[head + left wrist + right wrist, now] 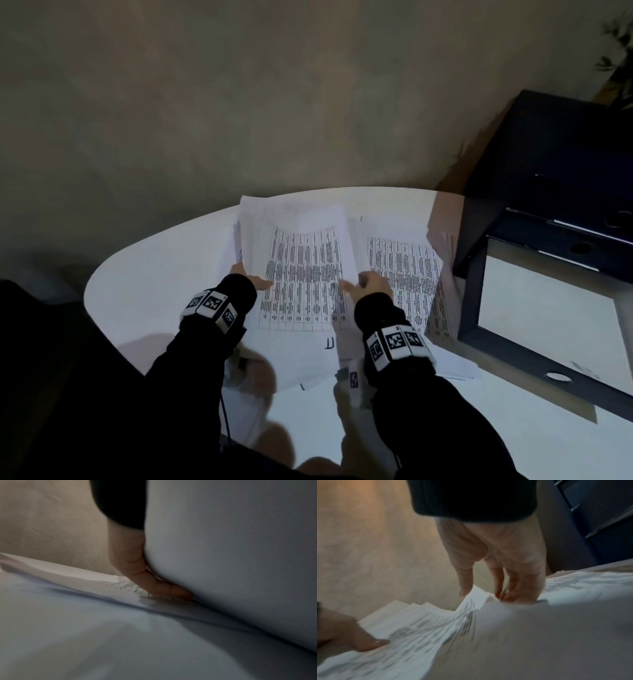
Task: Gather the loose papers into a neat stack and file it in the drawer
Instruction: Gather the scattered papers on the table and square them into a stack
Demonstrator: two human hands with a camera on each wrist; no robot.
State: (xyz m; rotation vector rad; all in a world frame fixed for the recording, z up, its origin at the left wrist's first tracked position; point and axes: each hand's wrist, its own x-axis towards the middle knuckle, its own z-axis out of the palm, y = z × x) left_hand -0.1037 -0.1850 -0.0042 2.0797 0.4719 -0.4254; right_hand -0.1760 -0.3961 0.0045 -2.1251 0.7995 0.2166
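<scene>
Still gathering: left hand [251, 281] and right hand [371, 282] fingers probably pinch the papers [301, 270] beside the drawer [544, 301]; next, square edges.

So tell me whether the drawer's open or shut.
Open: the drawer juts out of the dark cabinet, its pale inside exposed beside the table.

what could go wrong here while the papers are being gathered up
The sheets in the held stack are fanned and uneven, so some may slip from the left hand or right hand.

Loose sheets lying toward the open drawer sit near the table edge and could get pushed off.
</scene>
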